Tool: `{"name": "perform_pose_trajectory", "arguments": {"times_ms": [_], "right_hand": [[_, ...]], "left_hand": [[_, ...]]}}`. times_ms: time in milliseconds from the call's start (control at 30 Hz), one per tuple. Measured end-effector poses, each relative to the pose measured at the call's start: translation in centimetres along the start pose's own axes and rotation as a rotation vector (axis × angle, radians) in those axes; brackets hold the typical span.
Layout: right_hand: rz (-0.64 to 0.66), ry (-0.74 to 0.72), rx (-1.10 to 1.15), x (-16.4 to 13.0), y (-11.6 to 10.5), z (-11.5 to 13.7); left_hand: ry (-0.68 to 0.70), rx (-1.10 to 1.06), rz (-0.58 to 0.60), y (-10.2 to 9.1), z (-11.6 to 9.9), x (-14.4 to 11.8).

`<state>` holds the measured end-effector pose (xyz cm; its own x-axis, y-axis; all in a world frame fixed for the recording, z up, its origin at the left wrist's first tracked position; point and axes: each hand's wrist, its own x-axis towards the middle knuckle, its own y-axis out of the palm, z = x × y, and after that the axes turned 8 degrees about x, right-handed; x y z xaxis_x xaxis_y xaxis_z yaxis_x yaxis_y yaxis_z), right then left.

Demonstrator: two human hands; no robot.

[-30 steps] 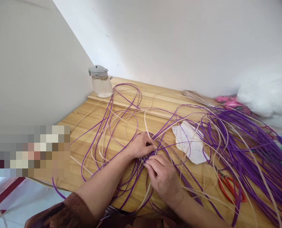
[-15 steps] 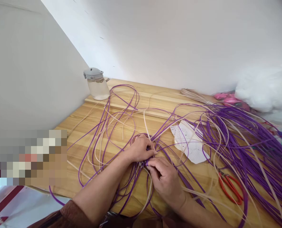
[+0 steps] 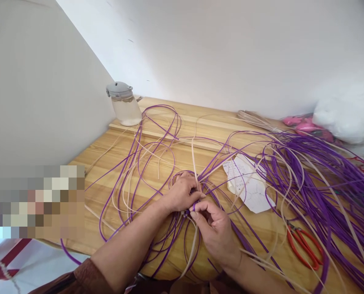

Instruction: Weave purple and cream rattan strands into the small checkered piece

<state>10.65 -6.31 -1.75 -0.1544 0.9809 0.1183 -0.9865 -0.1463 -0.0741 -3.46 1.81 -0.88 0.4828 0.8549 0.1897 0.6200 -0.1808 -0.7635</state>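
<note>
Purple and cream strips meet in a small woven piece (image 3: 185,213) on the wooden table, mostly covered by my hands. My left hand (image 3: 185,192) is closed over its far side, thumb and fingers pinching the weave where a cream strip (image 3: 194,159) rises. Close against it, my right hand (image 3: 214,228) pinches a purple strip (image 3: 194,207) between thumb and forefinger at the weave's right edge. Loose strip ends fan out from the piece in all directions, and some run beneath my forearms. The exact crossing of the strips is hidden by my fingers.
Red-handled pliers (image 3: 304,245) lie at the right, near a handwritten paper sheet (image 3: 249,185). A large bundle of purple strips (image 3: 316,175) spreads over the right side. A lidded jar (image 3: 125,108) stands back left; a white plastic bag (image 3: 347,116) sits back right.
My right hand's fingers have shifted slightly and now pinch a purple strip at the weave's edge. My left hand keeps its hold. The view has turned slightly.
</note>
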Motion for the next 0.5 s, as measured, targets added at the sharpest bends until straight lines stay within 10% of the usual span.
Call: {"name": "perform_pose_trajectory", "arguments": {"times_ms": [500], "right_hand": [[0.090,-0.154,-0.118,-0.7,-0.7,0.1]], "left_hand": [[0.077,-0.044,0.029,-0.4,0.7,-0.2]]}}
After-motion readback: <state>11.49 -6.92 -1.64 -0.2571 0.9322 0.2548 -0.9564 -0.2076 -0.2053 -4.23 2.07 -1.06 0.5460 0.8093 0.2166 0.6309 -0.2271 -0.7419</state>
